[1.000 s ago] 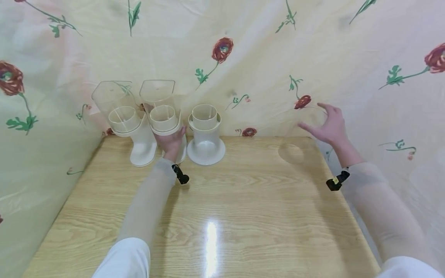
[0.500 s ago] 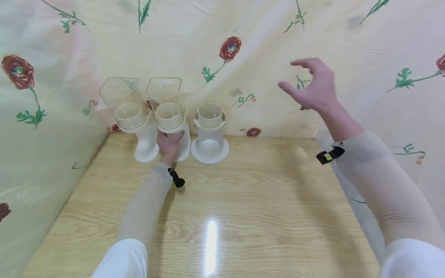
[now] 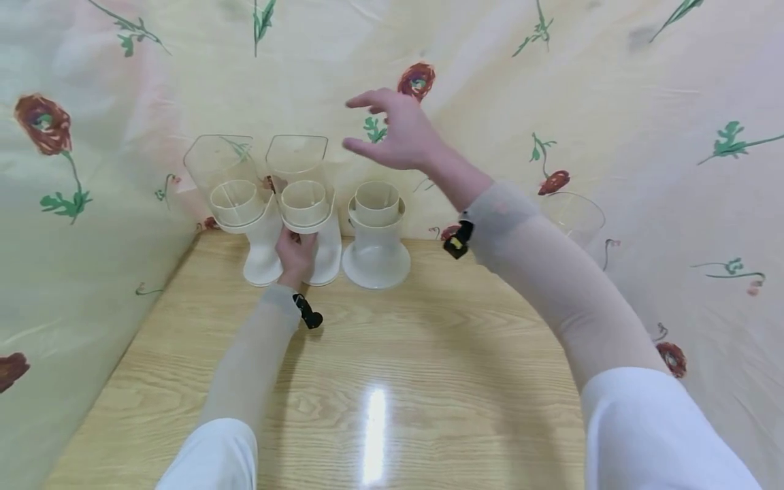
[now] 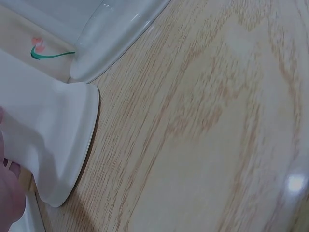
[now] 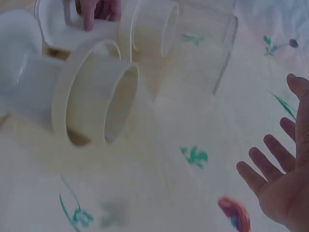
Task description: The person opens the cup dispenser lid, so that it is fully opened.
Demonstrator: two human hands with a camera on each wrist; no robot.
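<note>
My left hand (image 3: pixel 297 252) grips the stem of the middle white stand (image 3: pixel 326 255), just under its round collar. That stand carries a cream ring (image 3: pixel 305 203) and a clear upright panel behind it. In the left wrist view, the stand's foot (image 4: pixel 63 140) rests on the wood, with part of my hand at the left edge. My right hand (image 3: pixel 401 129) is raised in the air, thumb and fingers spread around nothing, above and behind the third stand (image 3: pixel 373 262). The right wrist view shows the right hand (image 5: pixel 285 179) with its palm empty.
Left of the held stand is a similar white stand (image 3: pixel 263 252) with its own clear panel. The third stand has a round foot and a cream ring (image 3: pixel 377 204). A faint clear rim (image 3: pixel 588 199) shows at the back right. Flowered cloth (image 3: pixel 478 41) encloses the wooden table (image 3: pixel 453 381).
My right hand has risen from the back right corner and swept left, over toward the third stand. My left hand keeps its hold on the middle stand. The view has shifted slightly.
</note>
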